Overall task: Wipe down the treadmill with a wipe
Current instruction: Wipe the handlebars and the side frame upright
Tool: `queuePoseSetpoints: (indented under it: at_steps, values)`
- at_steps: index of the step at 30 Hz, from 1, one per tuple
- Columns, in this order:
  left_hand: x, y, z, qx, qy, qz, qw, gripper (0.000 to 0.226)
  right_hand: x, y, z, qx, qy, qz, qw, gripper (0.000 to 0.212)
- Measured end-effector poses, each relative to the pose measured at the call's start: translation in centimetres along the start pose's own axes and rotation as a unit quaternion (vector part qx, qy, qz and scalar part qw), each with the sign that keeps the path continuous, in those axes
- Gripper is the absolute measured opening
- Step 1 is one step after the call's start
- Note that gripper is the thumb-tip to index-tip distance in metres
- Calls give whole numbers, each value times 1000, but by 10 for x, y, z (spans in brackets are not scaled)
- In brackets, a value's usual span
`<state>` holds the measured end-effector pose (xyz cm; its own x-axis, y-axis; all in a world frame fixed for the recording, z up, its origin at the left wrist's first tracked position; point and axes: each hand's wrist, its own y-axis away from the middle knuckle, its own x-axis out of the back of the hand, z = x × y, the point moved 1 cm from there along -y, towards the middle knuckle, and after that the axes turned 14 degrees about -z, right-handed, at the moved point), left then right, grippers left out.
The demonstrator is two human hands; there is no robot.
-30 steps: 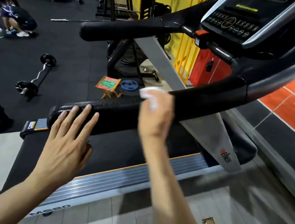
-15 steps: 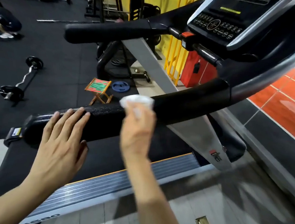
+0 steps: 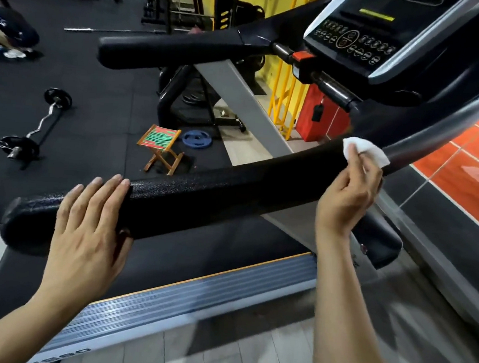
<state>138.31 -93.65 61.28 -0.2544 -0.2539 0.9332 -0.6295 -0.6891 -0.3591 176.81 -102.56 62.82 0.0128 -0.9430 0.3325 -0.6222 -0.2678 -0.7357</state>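
On one near handrail (image 3: 216, 205): left hand (image 3: 84, 243) flat, right hand (image 3: 346, 198) pinching one, perhaps folded, wipe (image 3: 369, 151).

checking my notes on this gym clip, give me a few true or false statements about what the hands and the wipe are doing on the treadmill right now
1. The right hand pinches a white wipe against the near handrail. True.
2. The left hand grips a spray bottle. False: it rests flat on the near handrail with straight fingers and holds nothing.
3. The wipe is on the console buttons. False: it sits on the handrail where the black padding meets the grey bar, below the console.
4. A small folding stool stands on the floor beyond the handrail, beside a blue weight plate. True.
5. A curl bar lies on the treadmill belt. False: it lies on the black gym floor at left.
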Motion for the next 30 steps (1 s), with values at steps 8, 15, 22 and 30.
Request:
queuePoseSetpoints:
  at_steps: [8, 15, 22, 30]
  values:
    - [10, 4, -6, -15, 5, -34, 999, 74, -40, 164, -101, 103, -76, -119, 985, 35]
    - [20, 15, -22, -37, 1, -71, 997, 81, -26, 143, -93, 115, -114, -148, 976, 39]
    - [23, 55, -51, -8, -2, -55, 998, 80, -38, 151, -127, 73, -97, -78, 990, 24]
    - [4, 112, -88, 46, 98, -36, 993, 74, -70, 170, -247, 296, -45, -326, 897, 29]
